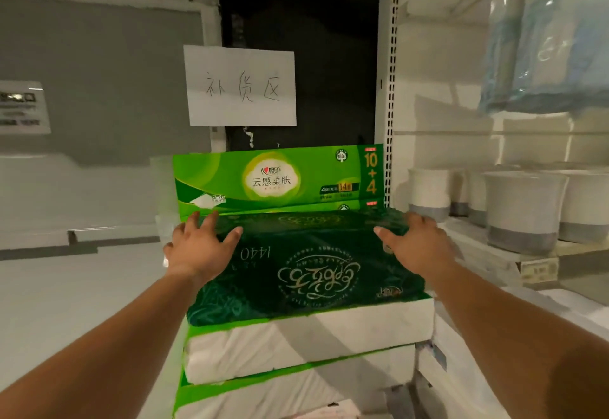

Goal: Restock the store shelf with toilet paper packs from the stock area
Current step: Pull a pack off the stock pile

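Two hands reach over the dark green toilet paper pack (309, 273) that tops a stack in the middle of the scene. The left hand (197, 247) lies on the pack's far left corner with fingers spread and nearly straight; the right hand (415, 244) covers the far right corner, fingers spread and bending over the edge. Neither has closed round it. Behind stands a light green pack (280, 178) on edge, below a handwritten paper sign (240, 86). White tubs (524, 211) sit on the shelf (494, 254) at right.
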`<state>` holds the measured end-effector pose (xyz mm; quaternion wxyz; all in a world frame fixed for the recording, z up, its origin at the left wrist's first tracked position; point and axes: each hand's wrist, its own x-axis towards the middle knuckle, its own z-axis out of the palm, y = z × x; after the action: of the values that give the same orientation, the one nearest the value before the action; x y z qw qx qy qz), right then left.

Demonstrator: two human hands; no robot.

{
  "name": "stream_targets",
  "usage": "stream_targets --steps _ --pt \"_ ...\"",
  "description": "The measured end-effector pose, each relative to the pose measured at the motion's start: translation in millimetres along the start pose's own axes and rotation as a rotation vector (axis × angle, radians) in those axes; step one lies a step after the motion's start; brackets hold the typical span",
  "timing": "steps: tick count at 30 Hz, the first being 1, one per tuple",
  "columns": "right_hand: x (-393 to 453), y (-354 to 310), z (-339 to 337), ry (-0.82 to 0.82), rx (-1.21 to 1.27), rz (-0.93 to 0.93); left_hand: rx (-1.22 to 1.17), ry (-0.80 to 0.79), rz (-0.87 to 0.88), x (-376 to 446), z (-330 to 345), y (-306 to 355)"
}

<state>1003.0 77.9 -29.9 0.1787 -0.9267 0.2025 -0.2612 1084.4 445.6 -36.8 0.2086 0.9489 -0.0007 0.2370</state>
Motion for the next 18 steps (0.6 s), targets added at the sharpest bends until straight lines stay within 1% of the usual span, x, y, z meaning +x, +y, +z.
stream_targets --steps 3,5,6,8,10,13,16,18 --pt "25.6 6.5 4.8 0.013 -0.051 0.002 0.044 0.03 -0.061 21.9 9.1 -7.7" --pt "40.5 13.1 11.3 0.003 -0.093 -0.008 0.062 0.055 -0.064 30.4 15.5 -16.9" --pt "46.4 16.2 13.8 -0.014 -0.087 0.003 0.019 0.086 -0.068 32.3 19.2 -21.5" --pt "59.7 23.8 22.8 -0.029 -0.036 0.055 -0.149 0.162 -0.119 35.7 27.2 -30.3" --pt "68.5 25.5 32.0 0.006 -0.016 0.082 -0.303 0.225 -0.19 37.6 32.3 -34.8" --pt "78.8 21.0 43.2 0.041 0.027 0.073 -0.454 0.305 -0.293 40.2 36.9 -32.8" --pt "86.3 18.8 45.3 0.051 0.214 0.096 -0.603 0.409 -0.402 38.2 38.4 -26.8" --pt "90.2 21.9 45.5 0.037 0.359 0.135 -0.685 0.432 -0.479 35.8 43.1 -24.9"
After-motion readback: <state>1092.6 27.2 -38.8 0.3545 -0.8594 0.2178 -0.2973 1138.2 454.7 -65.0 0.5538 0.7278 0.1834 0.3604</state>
